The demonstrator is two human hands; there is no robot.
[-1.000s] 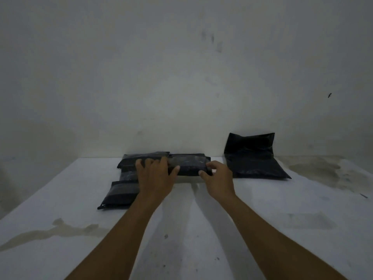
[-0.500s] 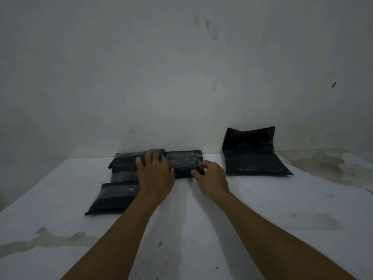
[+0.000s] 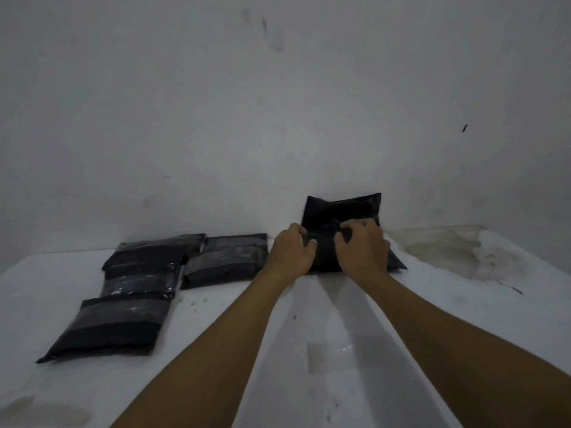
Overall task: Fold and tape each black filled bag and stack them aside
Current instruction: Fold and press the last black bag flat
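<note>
An unfolded black filled bag (image 3: 343, 211) lies at the back of the white table, its open flap standing up against the wall. My left hand (image 3: 292, 251) grips its left side and my right hand (image 3: 361, 248) is clamped on its middle, fingers curled into the plastic. To the left lie several folded, taped black bags: one at the back centre (image 3: 227, 261), a pair overlapping behind (image 3: 148, 261), and the nearest one (image 3: 108, 329) at the front left.
The white table (image 3: 340, 350) runs up to a plain grey wall (image 3: 278, 118). Brownish stains mark the table at the back right (image 3: 448, 248) and at the front left edge (image 3: 40, 415).
Both hands have let go of the taped bag at the back centre and moved right onto the unfolded bag by the wall. The view has shifted right and closer.
</note>
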